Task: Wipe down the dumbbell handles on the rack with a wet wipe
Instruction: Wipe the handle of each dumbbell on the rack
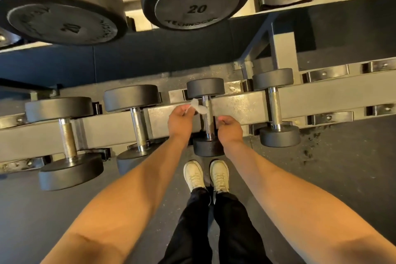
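Left hand (182,121) is seen curled, with the wet wipe (198,107) pinched at the fingertips. The wipe is crumpled and white, and is stretched from the left hand's fingertips to the dumbbell handle (207,113), touching its upper part.

Right hand (230,127) is held just beside the same handle on the opposite side, fingers curled inward. Whether anything is pinched in it cannot be told. The hands are kept apart, with the handle between them.

The handle belongs to a small dumbbell laid across the lower rail of the rack (242,109). Its far head (205,90) is seen beyond the hands, its near head (207,149) between the wrists.

Neighbours on the same rail:
- a larger dumbbell (139,126) just left of the left hand
- a bigger one again (67,135) further left
- a small dumbbell (275,109) right of the right hand

On the upper tier, well beyond the hands, two large heads marked "20" are seen (197,2) (62,19).

Below the forearms, pale shoes (194,174) and dark trousers are seen on a dark floor (342,156).
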Tool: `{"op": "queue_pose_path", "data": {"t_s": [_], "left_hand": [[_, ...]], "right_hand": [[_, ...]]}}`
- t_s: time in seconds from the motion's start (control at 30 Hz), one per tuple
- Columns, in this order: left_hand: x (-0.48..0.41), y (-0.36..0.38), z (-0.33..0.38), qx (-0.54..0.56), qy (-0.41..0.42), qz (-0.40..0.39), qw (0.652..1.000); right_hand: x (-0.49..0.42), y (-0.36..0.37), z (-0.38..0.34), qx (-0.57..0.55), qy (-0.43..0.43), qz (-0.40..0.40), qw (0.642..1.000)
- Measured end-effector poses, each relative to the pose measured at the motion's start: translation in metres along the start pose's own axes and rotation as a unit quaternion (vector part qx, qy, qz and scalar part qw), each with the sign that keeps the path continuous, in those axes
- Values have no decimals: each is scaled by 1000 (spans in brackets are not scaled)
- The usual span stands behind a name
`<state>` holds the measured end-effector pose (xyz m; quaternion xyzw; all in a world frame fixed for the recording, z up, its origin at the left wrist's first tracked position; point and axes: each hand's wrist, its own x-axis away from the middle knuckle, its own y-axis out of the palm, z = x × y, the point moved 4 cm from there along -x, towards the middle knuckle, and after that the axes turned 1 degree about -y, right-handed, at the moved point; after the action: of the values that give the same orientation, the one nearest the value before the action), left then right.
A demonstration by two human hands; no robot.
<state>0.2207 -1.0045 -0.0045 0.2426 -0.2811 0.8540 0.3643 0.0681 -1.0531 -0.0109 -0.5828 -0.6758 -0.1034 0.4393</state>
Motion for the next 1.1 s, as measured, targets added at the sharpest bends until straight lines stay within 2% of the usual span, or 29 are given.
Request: {"op": "queue_pose_path", "data": {"t_s": [0.23,0.5,0.73,0.8,0.93,1.1], "left_hand": [[-15,37,2,10,65,-24,998],[-12,46,-12,-94,109,-24,989],[10,34,-59,-125,58,-98,986],[6,34,-50,-99,51,-85,990],[-14,36,-13,-15,60,-8,998],[-20,54,-14,-44,60,-25,997]], "right_hand": [[-21,8,15,-65,-7,-52,997],[-22,18,27,-10,-34,-61,998],[-22,21,24,42,-28,-43,998],[-23,21,27,59,-37,-39,997],[-26,21,29,36,-48,-36,998],[-28,22,36,-19,-32,-45,998]]}}
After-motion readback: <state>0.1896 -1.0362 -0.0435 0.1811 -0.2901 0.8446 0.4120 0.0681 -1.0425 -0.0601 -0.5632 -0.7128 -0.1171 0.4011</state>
